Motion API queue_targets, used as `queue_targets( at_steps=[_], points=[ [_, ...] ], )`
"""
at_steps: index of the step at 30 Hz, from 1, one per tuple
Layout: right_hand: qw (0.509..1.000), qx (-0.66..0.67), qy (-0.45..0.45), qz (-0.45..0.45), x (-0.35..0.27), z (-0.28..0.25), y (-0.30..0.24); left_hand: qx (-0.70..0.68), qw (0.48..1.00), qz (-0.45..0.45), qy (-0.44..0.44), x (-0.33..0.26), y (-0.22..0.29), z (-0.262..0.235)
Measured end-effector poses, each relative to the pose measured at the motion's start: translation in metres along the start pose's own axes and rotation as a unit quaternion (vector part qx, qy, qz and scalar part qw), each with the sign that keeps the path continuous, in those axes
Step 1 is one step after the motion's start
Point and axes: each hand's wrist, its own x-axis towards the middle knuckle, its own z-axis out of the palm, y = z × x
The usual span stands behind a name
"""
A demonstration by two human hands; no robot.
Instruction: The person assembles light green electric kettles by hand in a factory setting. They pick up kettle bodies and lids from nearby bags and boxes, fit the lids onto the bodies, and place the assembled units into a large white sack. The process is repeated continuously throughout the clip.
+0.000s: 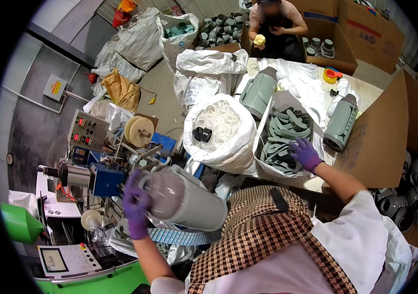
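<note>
Well, grey jug (195, 203), one end at blurred left fingers (128, 198), grip unclear; right fingers (299, 149) spread over grey straps (287, 123)

Blurred: left hand (136, 203) and flask end (166, 196) beside it. Cut off at left: green tank (20, 224). Too small to read: panel digits (81, 122).

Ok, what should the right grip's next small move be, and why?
Probably close on one of the grey-green plastic strips and lift it: the right grip is open over them, while the left grip is at the large grey bottle.
</note>
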Motion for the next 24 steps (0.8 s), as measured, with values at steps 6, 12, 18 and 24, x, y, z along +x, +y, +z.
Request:
queue_targets(
  at_steps=[6,12,18,24],
  points=[
    [0.99,0.045,-0.07,-0.113,0.007,0.023,0.06,-0.101,0.99,-0.104,-0.006,0.085,0.013,-0.01],
    [0.785,0.485,0.168,0.348,0.017,-0.034,0.074,0.013,0.999,-0.02,-0.027,0.085,-0.112,0.088],
    [0.177,0.975,0.042,0.124,0.148,-0.197,-0.019,-0.307,0.925,-0.192,-0.114,0.087,-0.064,0.09],
    [0.628,0.721,0.282,-0.081,0.227,-0.213,-0.144,-0.212,0.973,-0.027,-0.085,0.107,-0.08,0.108]
  ],
)
